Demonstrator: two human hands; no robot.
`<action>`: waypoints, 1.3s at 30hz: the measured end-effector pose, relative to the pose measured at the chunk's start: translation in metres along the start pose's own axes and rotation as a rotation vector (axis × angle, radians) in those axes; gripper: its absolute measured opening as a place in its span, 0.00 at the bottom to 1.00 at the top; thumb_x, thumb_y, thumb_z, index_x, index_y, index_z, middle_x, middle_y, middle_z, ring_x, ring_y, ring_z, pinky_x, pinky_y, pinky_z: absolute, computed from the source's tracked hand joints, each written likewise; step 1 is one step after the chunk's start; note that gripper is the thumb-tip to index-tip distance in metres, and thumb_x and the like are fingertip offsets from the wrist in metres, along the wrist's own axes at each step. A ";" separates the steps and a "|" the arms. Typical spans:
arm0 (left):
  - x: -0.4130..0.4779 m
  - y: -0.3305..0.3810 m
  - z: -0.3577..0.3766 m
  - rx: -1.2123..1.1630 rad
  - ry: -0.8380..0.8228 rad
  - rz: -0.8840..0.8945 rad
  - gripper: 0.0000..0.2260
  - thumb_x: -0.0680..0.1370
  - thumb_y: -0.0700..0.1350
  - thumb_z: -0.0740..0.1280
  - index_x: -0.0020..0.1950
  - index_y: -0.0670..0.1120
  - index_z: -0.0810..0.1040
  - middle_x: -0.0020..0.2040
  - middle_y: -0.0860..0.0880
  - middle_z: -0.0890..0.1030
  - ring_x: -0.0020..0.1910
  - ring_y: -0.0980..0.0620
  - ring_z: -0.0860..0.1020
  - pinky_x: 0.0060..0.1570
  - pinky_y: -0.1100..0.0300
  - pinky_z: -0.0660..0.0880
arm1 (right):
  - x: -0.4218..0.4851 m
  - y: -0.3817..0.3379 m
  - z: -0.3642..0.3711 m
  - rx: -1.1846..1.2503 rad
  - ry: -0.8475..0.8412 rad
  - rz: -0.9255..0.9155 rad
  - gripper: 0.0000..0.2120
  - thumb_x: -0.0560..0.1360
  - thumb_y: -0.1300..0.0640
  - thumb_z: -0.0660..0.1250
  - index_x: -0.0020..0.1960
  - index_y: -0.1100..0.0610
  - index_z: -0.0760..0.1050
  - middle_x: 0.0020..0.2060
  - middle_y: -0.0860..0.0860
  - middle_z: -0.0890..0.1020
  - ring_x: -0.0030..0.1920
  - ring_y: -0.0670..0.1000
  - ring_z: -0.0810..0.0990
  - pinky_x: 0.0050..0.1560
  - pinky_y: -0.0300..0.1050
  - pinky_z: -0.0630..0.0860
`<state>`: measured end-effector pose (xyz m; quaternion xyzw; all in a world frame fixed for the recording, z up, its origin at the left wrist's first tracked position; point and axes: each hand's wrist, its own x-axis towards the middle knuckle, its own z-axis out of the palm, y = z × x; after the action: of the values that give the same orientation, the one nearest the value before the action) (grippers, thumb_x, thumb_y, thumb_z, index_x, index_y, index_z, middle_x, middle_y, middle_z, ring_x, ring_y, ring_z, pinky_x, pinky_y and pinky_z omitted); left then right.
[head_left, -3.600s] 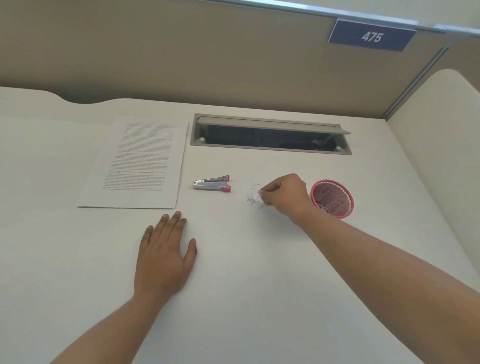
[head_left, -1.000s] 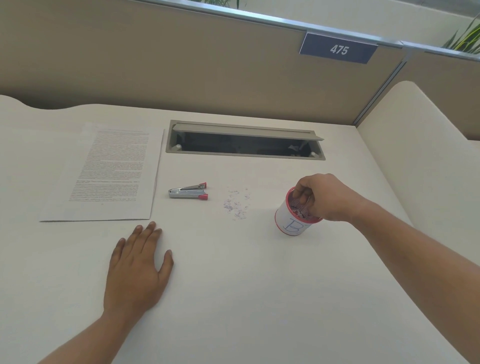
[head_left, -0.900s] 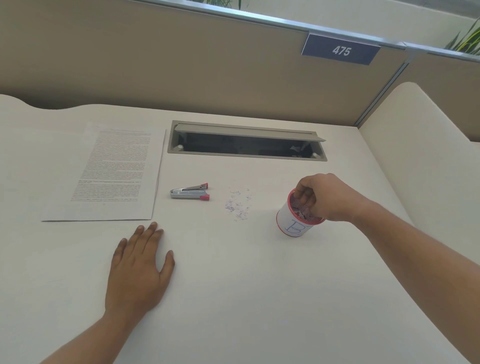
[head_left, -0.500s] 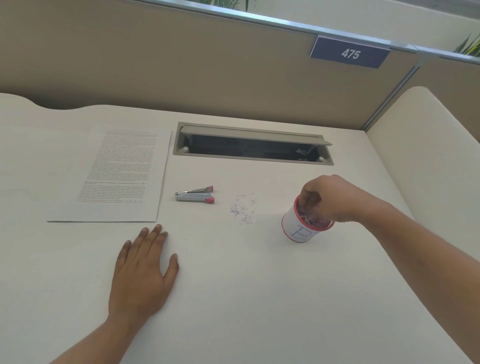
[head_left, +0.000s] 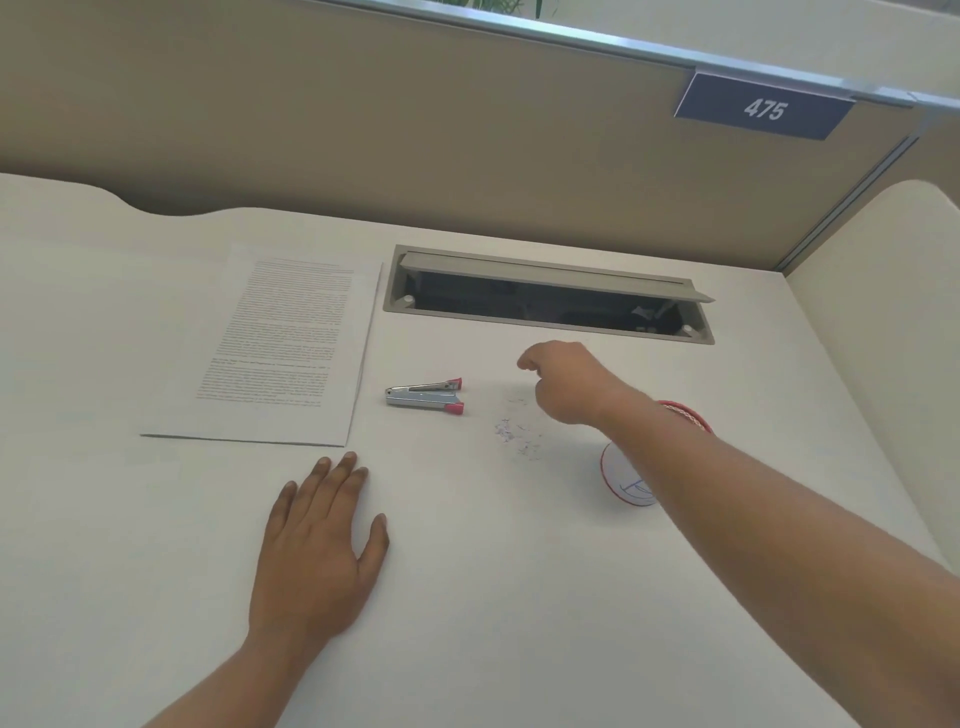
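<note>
My right hand (head_left: 566, 384) hovers with curled fingers just above and behind a scatter of tiny purple-white paper bits (head_left: 517, 434) on the white desk (head_left: 519, 597). I see nothing held in it. A white cup (head_left: 623, 478) with a red rim and a blue letter stands to the right of the bits, half hidden behind my right forearm. A silver stapler (head_left: 425, 397) with red ends lies left of the bits. My left hand (head_left: 317, 545) lies flat on the desk, fingers straight, below a printed sheet of paper (head_left: 280, 343).
A grey cable hatch (head_left: 545, 296) with its lid raised is sunk into the desk behind the stapler. A beige partition (head_left: 467, 130) with a blue "475" plate (head_left: 763, 109) closes the back, and a cream side panel (head_left: 893, 312) closes the right.
My right hand has come out of the cup and moved left and back, over the paper bits. The left hand has stayed flat on the desk.
</note>
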<state>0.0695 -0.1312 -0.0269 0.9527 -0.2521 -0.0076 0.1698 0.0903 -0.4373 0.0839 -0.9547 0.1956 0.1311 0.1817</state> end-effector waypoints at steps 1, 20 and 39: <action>0.000 0.000 0.000 -0.001 0.003 0.001 0.27 0.78 0.58 0.55 0.71 0.45 0.75 0.75 0.50 0.72 0.76 0.48 0.68 0.76 0.45 0.59 | 0.006 -0.002 0.008 -0.005 0.001 0.037 0.25 0.74 0.71 0.56 0.70 0.58 0.70 0.68 0.56 0.74 0.65 0.57 0.73 0.61 0.46 0.72; 0.000 0.000 -0.001 -0.016 0.015 -0.006 0.27 0.78 0.58 0.55 0.71 0.45 0.75 0.75 0.49 0.72 0.76 0.48 0.68 0.76 0.45 0.60 | -0.046 0.016 0.085 -0.032 0.178 -0.084 0.35 0.72 0.73 0.53 0.78 0.63 0.53 0.77 0.58 0.59 0.76 0.56 0.58 0.74 0.45 0.55; -0.001 -0.002 0.005 -0.002 0.038 0.001 0.26 0.78 0.57 0.56 0.72 0.46 0.74 0.76 0.50 0.72 0.77 0.48 0.67 0.77 0.47 0.58 | -0.027 0.006 0.079 -0.096 0.205 -0.126 0.21 0.70 0.72 0.57 0.61 0.63 0.74 0.57 0.59 0.76 0.57 0.60 0.73 0.55 0.51 0.74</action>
<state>0.0692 -0.1303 -0.0322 0.9523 -0.2494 0.0102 0.1754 0.0495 -0.4021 0.0201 -0.9811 0.1464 0.0305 0.1229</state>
